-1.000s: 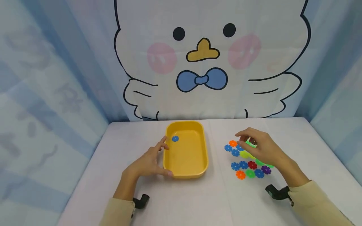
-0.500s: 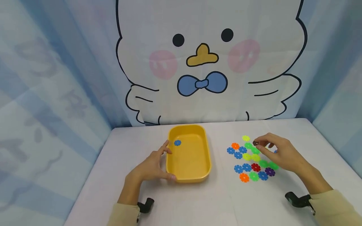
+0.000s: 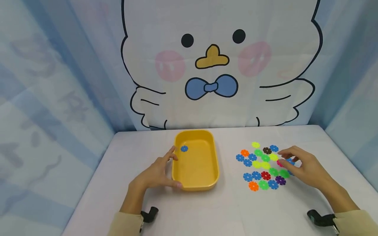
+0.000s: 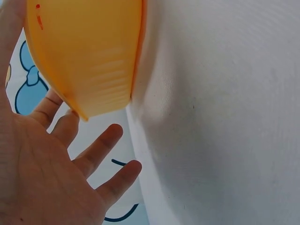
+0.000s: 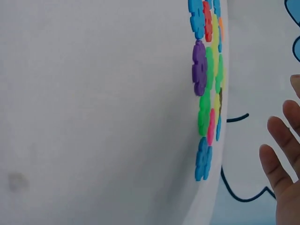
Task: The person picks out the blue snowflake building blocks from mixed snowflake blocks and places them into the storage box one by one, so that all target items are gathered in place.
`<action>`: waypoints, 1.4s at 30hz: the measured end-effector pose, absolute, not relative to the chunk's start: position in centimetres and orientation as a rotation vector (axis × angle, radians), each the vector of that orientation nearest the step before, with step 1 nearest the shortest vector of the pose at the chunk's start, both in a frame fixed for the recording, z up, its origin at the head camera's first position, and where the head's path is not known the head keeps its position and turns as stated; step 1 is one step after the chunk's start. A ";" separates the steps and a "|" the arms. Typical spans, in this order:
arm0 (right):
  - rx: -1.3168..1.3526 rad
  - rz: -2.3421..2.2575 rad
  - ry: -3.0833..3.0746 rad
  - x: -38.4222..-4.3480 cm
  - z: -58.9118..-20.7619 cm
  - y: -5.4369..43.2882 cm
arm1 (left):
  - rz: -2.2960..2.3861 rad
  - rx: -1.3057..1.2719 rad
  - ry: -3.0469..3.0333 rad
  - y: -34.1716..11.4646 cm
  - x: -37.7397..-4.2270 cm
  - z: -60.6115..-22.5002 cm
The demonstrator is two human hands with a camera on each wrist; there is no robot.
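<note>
My left hand (image 3: 156, 172) holds the left side of a yellow plastic tray (image 3: 215, 164). Its thumb rests at the near left corner and its forefingers bend over the rim, while two other fingers stay spread free in the left wrist view. One blue notched plastic disc (image 3: 184, 148) lies in the tray. My right hand (image 3: 307, 168) hovers over the right edge of a group of flower-shaped discs, thumb and fingers apart, holding nothing visible. A pink disc (image 3: 279, 163) shows by its thumb, partly covered. Blue discs (image 5: 203, 159) lie partly beneath that hand.
Left of the right hand, flat on the white table (image 3: 206, 213), lie several more discs, among them a brown disc (image 3: 267, 150), a purple disc (image 3: 280, 180) and an orange disc (image 3: 253, 186). A printed curtain (image 3: 212, 108) hangs behind the table.
My right hand has moved right across the discs, uncovering the brown disc and some blue, green and yellow ones. The left hand stays at the tray; the head view shifts slightly.
</note>
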State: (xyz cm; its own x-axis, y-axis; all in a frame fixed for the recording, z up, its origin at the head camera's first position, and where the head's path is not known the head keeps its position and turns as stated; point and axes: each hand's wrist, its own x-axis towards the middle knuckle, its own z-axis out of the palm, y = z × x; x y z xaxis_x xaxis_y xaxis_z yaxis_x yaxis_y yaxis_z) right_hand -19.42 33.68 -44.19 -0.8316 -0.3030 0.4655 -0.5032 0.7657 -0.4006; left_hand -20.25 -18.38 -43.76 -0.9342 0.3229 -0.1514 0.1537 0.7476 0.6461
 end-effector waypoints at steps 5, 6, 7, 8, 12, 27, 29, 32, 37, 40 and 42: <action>0.593 0.754 -2.600 -19.1 -45.5 34.9 | 0.957 0.374 2.689 -18.1 -20.5 -44.0; 0.590 0.757 -2.601 -19.0 -45.8 35.0 | 0.952 0.370 2.690 -18.1 -20.5 -44.0; 0.585 0.753 -2.604 -18.9 -46.0 35.2 | 0.948 0.367 2.689 -18.1 -20.5 -43.9; 0.579 0.748 -2.604 -18.9 -46.1 35.3 | 0.950 0.372 2.689 -18.1 -20.5 -43.9; 0.541 0.734 -2.626 -19.1 -46.4 35.9 | 0.949 0.371 2.689 -18.2 -20.4 -43.6; 0.490 0.755 -2.776 -19.5 -46.4 38.0 | 0.973 0.360 2.681 -18.8 -20.0 -43.7; 0.457 0.761 -2.808 -19.3 -46.6 38.3 | 0.963 0.356 2.680 -18.7 -20.1 -43.8; 0.421 0.766 -2.839 -19.1 -46.8 38.6 | 0.960 0.356 2.682 -18.6 -20.3 -43.8; 0.403 0.764 -2.864 -19.0 -47.1 38.9 | 0.963 0.368 2.689 -18.4 -20.5 -43.6; 0.392 0.754 -2.918 -19.1 -47.1 39.1 | 0.965 0.371 2.682 -18.4 -20.5 -43.7; 0.391 0.740 -2.944 -19.2 -47.0 39.3 | 0.976 0.376 2.675 -18.4 -20.6 -43.7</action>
